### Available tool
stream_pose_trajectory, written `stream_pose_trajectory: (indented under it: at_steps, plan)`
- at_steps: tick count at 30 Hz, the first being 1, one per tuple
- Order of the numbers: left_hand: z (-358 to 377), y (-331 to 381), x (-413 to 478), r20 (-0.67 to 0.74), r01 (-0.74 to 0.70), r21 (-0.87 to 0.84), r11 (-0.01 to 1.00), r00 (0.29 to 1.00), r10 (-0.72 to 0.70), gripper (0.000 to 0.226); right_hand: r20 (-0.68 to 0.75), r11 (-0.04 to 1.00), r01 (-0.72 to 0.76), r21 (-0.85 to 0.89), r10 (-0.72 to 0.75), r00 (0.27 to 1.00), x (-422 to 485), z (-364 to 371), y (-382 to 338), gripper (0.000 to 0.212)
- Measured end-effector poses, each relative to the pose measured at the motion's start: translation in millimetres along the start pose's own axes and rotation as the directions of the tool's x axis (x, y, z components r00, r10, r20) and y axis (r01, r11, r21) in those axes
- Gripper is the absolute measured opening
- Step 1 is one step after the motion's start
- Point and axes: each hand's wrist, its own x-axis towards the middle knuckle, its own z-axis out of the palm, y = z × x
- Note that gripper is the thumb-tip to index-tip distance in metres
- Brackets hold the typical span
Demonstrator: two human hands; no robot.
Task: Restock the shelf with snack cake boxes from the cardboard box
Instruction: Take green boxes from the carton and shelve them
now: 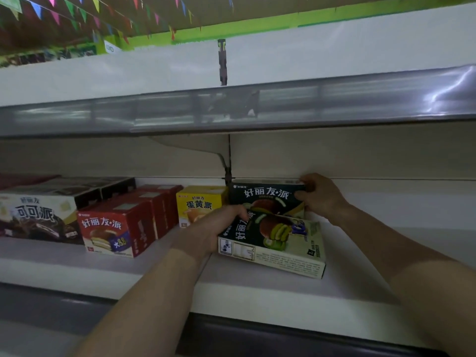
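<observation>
White shelf [257, 287] runs across the view, with a grey upper shelf edge [231, 109] above it and coloured pennant flags [85, 11] strung near the ceiling. Left hand [219, 228] grips the left end of a dark green snack cake box [273, 243], fingers curled over its top edge; this box is tilted, its lower right corner resting on the shelf. Right hand [319, 197] pinches the upper right corner of a second dark green box [265, 197], which stands upright at the back of the shelf, directly behind the tilted one. Just left of the left hand stands a yellow box [198, 204]. Further left sit red boxes [116, 233] in a row running front to back, then a dark cocoa-pie box [38, 220] at the far left.
</observation>
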Motion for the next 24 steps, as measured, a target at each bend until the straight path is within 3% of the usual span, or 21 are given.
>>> stream_pose_trajectory:
  at_steps: [3,7,11,13,16,18,21,24]
  plan:
    - [1,0,0,0.008,-0.022,-0.012,1.000,1.000,0.022,0.014,-0.040,0.995,0.049,-0.092,-0.053,0.998,0,4,3,0.036]
    - [0,2,-6,0.008,-0.019,-0.032,0.999,1.000,0.019,0.013,-0.019,0.996,0.033,-0.079,-0.034,0.999,-4,-3,8,0.063]
    - [-2,5,-9,0.006,-0.022,-0.077,0.997,1.000,0.023,0.014,-0.046,0.997,0.009,-0.080,-0.013,0.999,-14,-34,2,0.036]
    - [-2,4,-9,0.001,-0.047,-0.099,0.994,0.999,0.047,0.013,0.140,0.996,-0.086,0.012,0.084,0.987,-22,-43,-4,0.036]
    - [-2,5,-10,0.027,-0.069,-0.130,0.989,0.997,0.073,0.018,0.518,0.974,-0.210,-0.084,0.222,0.826,-35,-46,-13,0.043]
    - [-4,4,-10,0.049,-0.056,-0.137,0.989,0.997,0.064,0.026,0.607,0.977,-0.169,-0.131,0.214,0.765,-35,-46,-14,0.038]
    - [-4,4,-12,0.138,-0.061,-0.221,0.973,0.986,0.093,0.034,0.504,0.965,-0.242,0.101,0.160,0.848,-28,-52,-12,0.043]
    - [0,7,-17,0.197,-0.177,-0.335,0.926,0.947,0.253,0.031,0.493,0.884,-0.346,0.313,0.160,0.855,-26,-64,-13,0.025]
